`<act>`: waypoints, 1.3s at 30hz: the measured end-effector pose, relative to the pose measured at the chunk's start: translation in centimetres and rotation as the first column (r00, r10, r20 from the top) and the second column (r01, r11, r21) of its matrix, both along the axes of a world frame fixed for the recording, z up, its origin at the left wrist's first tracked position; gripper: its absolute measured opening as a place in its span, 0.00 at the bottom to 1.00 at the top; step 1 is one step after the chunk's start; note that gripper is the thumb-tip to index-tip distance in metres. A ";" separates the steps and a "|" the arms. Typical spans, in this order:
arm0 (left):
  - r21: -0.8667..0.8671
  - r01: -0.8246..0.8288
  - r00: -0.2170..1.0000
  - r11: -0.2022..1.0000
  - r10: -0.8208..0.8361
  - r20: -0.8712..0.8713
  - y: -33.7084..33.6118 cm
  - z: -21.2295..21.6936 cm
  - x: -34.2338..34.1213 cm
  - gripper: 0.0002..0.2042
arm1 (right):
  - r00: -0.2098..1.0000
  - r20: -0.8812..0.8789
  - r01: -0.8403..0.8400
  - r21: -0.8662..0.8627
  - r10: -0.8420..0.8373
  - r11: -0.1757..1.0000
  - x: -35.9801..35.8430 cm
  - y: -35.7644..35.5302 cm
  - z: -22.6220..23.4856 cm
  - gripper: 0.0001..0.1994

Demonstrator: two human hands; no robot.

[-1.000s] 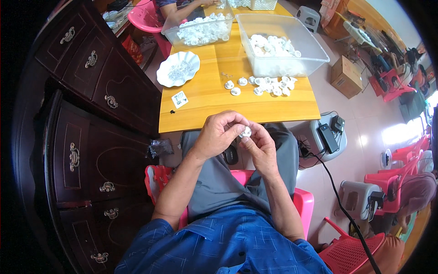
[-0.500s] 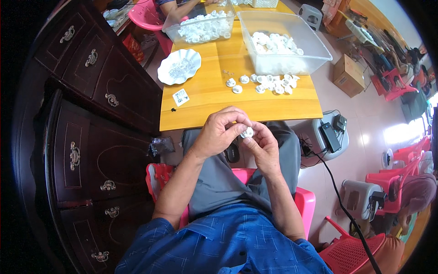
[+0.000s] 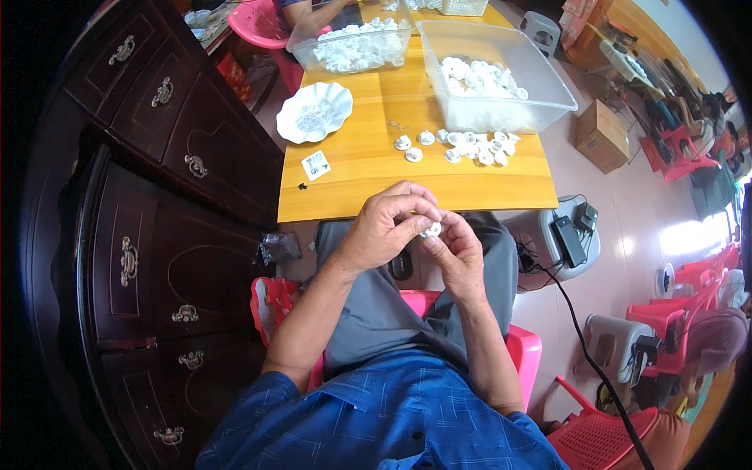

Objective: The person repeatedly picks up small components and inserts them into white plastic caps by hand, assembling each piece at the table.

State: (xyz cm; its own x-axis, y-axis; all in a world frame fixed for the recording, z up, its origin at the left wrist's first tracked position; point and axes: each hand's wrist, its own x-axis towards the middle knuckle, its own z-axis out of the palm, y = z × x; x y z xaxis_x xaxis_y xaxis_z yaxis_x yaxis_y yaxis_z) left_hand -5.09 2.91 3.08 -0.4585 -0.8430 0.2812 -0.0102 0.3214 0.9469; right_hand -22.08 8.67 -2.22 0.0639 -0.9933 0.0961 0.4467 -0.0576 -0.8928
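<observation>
Head view: left hand (image 3: 384, 229) and right hand (image 3: 458, 252) both pinch one small white part (image 3: 432, 229).

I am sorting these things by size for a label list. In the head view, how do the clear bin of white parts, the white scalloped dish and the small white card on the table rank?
Largest to smallest as seen:
1. clear bin
2. white scalloped dish
3. small white card
All three sit on the yellow table, so nearness hardly changes the order.

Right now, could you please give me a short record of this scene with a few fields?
left hand: pinches the small white round plastic part
right hand: grip on the same part from the other side
position: over the lap, short of the yellow wooden table
loose parts: a cluster beside the clear plastic bin
also there: white scalloped dish
</observation>
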 end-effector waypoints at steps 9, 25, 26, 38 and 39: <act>-0.136 -0.010 0.997 0.991 0.020 0.074 -0.2 0.3 0.1 0.03 | 1.000 -0.029 -0.005 0.017 0.006 1.000 -0.1 -0.1 0.0 0.21; 0.003 -0.049 0.991 0.999 0.048 0.123 -0.3 0.4 1.0 0.04 | 0.954 -0.291 0.055 -0.067 -0.073 0.996 -0.2 -0.6 -0.8 0.19; -0.008 -0.052 0.988 0.999 0.052 0.145 -0.3 0.4 1.0 0.04 | 0.945 -0.317 0.061 -0.076 -0.083 0.995 -0.3 -0.7 -0.9 0.18; -0.183 -0.114 0.959 0.977 0.156 0.237 -3.5 -2.0 0.9 0.04 | 0.757 -0.628 0.078 -0.186 -0.180 0.979 -0.6 -4.1 -0.9 0.21; -0.188 -0.150 0.928 0.971 0.204 0.313 -4.4 -2.7 1.0 0.04 | 0.720 -0.668 0.088 -0.185 -0.191 0.979 -1.0 -4.9 -0.9 0.22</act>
